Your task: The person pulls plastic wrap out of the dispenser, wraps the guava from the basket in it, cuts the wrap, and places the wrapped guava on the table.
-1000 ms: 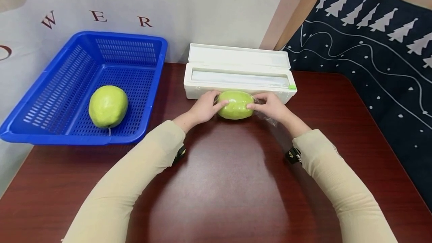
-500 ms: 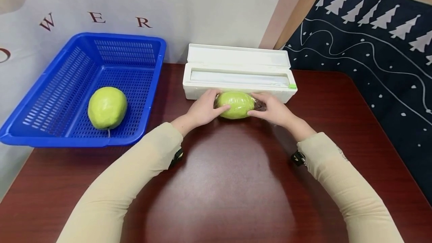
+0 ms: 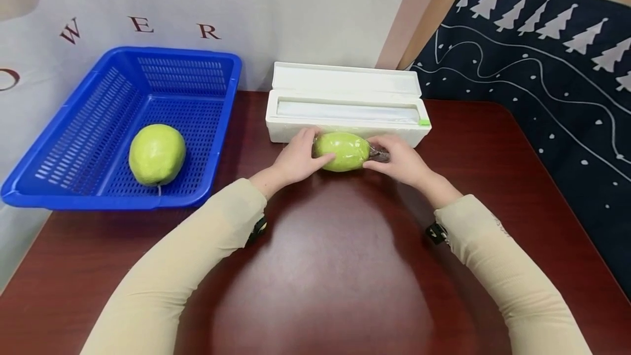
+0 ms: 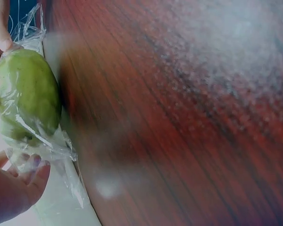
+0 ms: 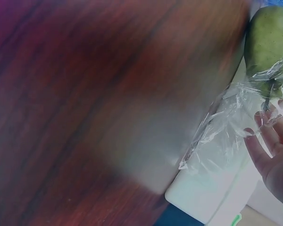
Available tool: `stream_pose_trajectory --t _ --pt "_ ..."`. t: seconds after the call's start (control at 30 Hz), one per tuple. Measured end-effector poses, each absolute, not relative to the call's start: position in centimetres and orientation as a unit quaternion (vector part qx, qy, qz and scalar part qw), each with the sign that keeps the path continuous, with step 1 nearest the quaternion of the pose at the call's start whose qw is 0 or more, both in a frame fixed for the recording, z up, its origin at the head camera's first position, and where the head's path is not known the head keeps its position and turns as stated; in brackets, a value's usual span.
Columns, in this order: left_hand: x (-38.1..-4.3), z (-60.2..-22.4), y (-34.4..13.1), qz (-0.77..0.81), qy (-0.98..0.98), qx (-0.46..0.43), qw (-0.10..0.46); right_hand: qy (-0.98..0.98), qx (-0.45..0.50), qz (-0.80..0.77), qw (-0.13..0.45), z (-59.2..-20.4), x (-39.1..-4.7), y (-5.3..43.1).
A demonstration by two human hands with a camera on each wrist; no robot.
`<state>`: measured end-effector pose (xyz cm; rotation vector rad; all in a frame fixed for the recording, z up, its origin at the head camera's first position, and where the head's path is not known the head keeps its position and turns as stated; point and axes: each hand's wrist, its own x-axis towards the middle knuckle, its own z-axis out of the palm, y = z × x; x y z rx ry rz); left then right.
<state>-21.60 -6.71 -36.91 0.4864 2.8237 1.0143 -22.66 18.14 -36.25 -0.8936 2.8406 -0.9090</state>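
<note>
An oval green fruit (image 3: 343,152) wrapped in clear cling film lies at the front of the white cling film box (image 3: 347,131). My left hand (image 3: 298,156) holds the fruit's left end, its thumb on the near side and fingers behind. At the other end, my right hand (image 3: 401,160) pinches the wrapped fruit with thumb and fingertips. Bunched cling film (image 5: 217,125) drapes around the right fingers beside the fruit's dark stem in the right wrist view. More loose cling film (image 4: 63,148) gathers near the left fingers. The far side of the fruit is hidden in the head view.
A blue slotted basket (image 3: 217,141) stands to the left, with a second green fruit (image 3: 157,155) in it, stem toward me. The box's lid (image 3: 345,79) is raised against the back cloth, showing the film roll (image 3: 347,112). A dark printed cloth (image 3: 532,92) hangs at the right.
The film at the fruit's right end has been drawn in and gathered into a narrower bunch. My right hand has shifted slightly rightward since one second ago; both hands still hold the fruit.
</note>
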Motion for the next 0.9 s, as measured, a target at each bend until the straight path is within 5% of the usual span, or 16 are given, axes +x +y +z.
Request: stream_pose_trajectory --t 0.9 --pt "-22.0 -36.5 -7.2 0.266 0.937 0.222 0.048 0.934 -0.260 -0.245 0.003 -36.6 -22.3 17.8"
